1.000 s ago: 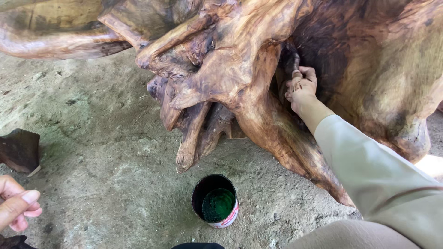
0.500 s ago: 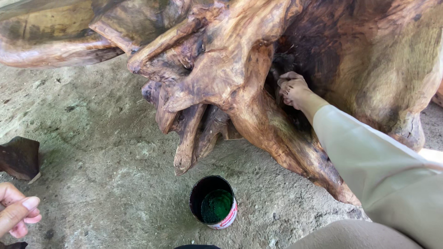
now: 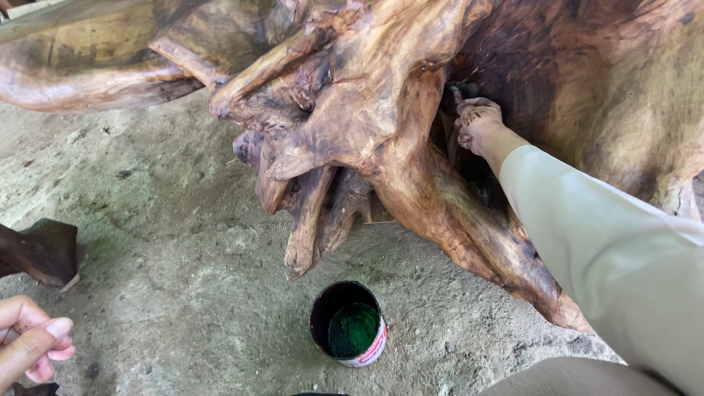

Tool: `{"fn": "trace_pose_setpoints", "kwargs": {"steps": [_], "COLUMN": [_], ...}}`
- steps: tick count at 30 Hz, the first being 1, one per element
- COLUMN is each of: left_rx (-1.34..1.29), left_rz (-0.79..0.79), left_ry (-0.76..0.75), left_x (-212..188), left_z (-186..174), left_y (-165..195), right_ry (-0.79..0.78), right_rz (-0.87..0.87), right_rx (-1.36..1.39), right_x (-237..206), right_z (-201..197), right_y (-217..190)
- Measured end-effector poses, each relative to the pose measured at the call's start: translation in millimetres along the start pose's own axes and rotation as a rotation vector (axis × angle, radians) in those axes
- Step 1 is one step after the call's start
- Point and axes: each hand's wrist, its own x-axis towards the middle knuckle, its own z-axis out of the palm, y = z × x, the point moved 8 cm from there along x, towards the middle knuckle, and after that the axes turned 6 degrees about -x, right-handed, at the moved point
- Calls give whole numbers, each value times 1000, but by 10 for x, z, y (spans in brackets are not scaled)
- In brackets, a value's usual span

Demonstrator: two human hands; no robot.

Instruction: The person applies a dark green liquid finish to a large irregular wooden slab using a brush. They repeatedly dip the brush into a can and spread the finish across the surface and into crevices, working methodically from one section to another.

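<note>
My right hand (image 3: pixel 480 125) is pressed into a dark crevice of the root (image 3: pixel 381 125), fingers curled tight around a thin dark handle, probably a brush (image 3: pixel 456 95); only its upper end shows, the tip is hidden in the recess. My left hand (image 3: pixel 29 341) hangs at the lower left edge of view, fingers loosely curled with nothing in them, well apart from the work.

Progress, as a judgement:
1. Most of the root already looks dark and glossy, which suggests a coat is on the broad faces.
2. The crevice under my right hand is what I am working at. I cannot tell how much of its inside is covered.
3. The can (image 3: pixel 348 326) stands open and upright on the floor (image 3: pixel 161 242), below the root and near its lowest prongs. A green liquid shows low inside it.

Orientation:
- The root lies on its side above the floor. Its long axis runs left to right across the view.
- Its prongs point down and toward me.
- The handle stands nearly upright, tilted slightly, its hidden end going down into the crevice.

A dark wood piece (image 3: pixel 40 253) rests at the left edge.
</note>
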Motion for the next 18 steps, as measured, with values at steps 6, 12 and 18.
{"fn": "trace_pose_setpoints", "kwargs": {"steps": [6,12,18], "left_rx": [-20,-8,-2], "left_rz": [39,39,-3], "left_ry": [0,11,17], "left_x": [-127,-210,-203], "left_z": [-63,-145,-182], "left_y": [-36,-32,-101], "right_ry": [16,44,133], "right_rz": [-10,4,22], "right_rx": [-141,-306,-490], "right_x": [203,343,259], "right_z": [152,116,133], "right_y": [-100,-48,0]}}
